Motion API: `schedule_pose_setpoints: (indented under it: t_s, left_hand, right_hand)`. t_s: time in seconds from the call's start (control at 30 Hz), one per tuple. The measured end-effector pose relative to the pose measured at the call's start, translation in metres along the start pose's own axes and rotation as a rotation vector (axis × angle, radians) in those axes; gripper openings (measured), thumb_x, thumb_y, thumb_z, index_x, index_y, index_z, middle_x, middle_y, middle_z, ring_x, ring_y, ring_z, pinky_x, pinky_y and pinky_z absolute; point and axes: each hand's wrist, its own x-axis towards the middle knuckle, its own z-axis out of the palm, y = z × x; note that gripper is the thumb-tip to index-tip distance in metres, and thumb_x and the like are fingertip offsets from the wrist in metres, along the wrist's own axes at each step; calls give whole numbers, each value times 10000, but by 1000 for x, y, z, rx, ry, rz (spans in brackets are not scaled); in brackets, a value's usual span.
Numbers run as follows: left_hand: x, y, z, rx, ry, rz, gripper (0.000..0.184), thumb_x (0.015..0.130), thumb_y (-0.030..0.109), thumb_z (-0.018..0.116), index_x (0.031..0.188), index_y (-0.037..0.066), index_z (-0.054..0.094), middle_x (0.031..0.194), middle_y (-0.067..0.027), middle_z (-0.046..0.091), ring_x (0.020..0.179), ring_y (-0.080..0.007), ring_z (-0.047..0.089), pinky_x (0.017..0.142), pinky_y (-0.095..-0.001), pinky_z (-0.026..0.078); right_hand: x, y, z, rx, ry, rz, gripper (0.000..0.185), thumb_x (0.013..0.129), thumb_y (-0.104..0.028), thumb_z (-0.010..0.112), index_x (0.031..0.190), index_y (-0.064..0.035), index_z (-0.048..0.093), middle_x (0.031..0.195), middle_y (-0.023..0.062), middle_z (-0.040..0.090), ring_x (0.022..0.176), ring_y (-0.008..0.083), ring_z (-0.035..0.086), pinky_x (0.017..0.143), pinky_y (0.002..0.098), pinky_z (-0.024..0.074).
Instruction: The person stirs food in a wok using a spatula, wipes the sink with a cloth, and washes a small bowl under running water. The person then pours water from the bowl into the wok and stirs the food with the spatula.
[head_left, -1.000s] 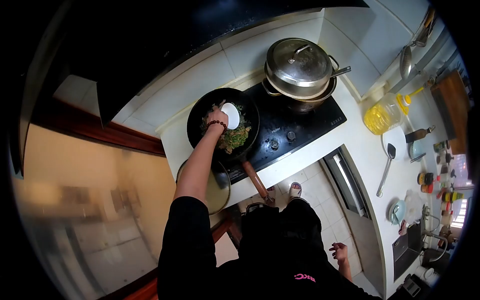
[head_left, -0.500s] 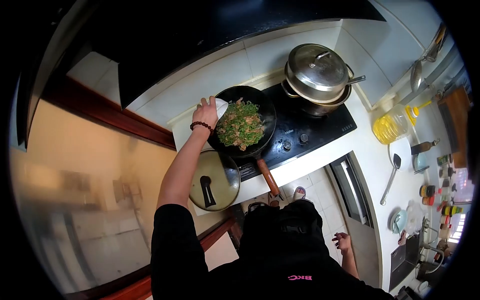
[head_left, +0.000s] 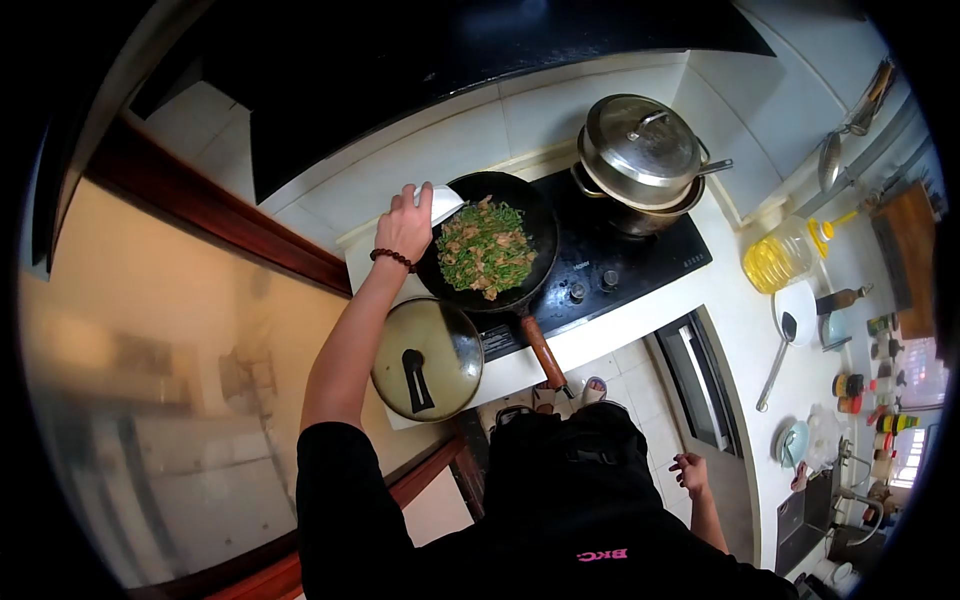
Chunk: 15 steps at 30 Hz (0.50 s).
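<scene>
My left hand (head_left: 405,228), with a beaded bracelet at its wrist, grips a small white bowl (head_left: 446,204). The bowl is tilted over the left rim of a black frying pan (head_left: 541,235). Inside the pan lies a heap of chopped green vegetable mixed with brownish meat pieces (head_left: 488,250). The pan's wooden handle (head_left: 543,352) points toward my body. Down at my right side hangs my right hand (head_left: 690,472), empty, its fingers loosely bent and apart.
A glass lid (head_left: 450,345) lies left of the pan handle. On the black cooktop (head_left: 640,265) stands a lidded steel pot (head_left: 640,140). Along the right counter are an oil jug (head_left: 780,255), a spatula (head_left: 775,375), bowls, several jars and a sink (head_left: 803,510).
My left hand has drawn slightly left, away from the food, and more of the white bowl shows. My right hand stays low at my side.
</scene>
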Motion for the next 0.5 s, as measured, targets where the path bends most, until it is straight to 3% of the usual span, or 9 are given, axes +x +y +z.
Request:
schedule_pose_setpoints:
  t_s: [0.1,0.17,0.2,0.23,0.3,0.37,0.5]
  left_hand:
    - [0,3,6,-41,47,3,412,877,84,553,1288,57,557,1166,-164,596,960,-350,672,687,-453,612]
    - [3,8,8,-168,88,-138,438,883,83,541,1321,60,533,1178,-172,602,975,-374,669,762,-470,600]
    - [7,15,13,-335,38,-304,485,883,84,535,1365,63,496,1207,-189,601,990,-413,658,841,-479,576]
    - [12,16,21,-441,202,-278,443,915,94,525,1353,47,477,1215,-205,605,945,-395,677,704,-466,611]
    - [26,37,-4,-1073,-357,-756,385,976,151,504,1345,47,459,1200,-198,611,904,-335,693,511,-422,605]
    - [24,60,0,-1440,-428,-793,410,1021,236,489,1384,64,405,1177,-185,611,886,-286,691,383,-359,557]
    - [25,149,-38,-1905,-815,-599,515,1050,337,512,1481,114,340,1256,-146,627,956,-275,701,502,-380,607]
  right_hand:
    - [-13,14,-2,9,15,14,233,992,-185,564,1039,17,672,794,110,735,475,121,529,395,285,403]
    - [-25,23,-3,26,39,29,234,987,-184,569,1035,21,672,792,113,737,475,124,536,394,288,409]
    - [-29,27,-4,13,51,17,240,980,-188,594,1022,33,680,783,122,737,472,126,540,400,293,414]
    - [-40,29,-1,5,75,9,249,972,-191,618,1008,45,687,774,131,737,469,129,544,405,297,419]
    - [-53,31,-3,16,100,48,262,969,-216,631,985,38,695,773,114,744,472,136,561,421,312,443]
    - [-65,31,-2,12,103,33,262,971,-217,626,976,35,698,775,113,745,483,144,570,454,320,468]
    - [-64,44,-3,6,161,29,281,973,-241,615,981,26,705,789,101,746,522,154,606,486,319,497]
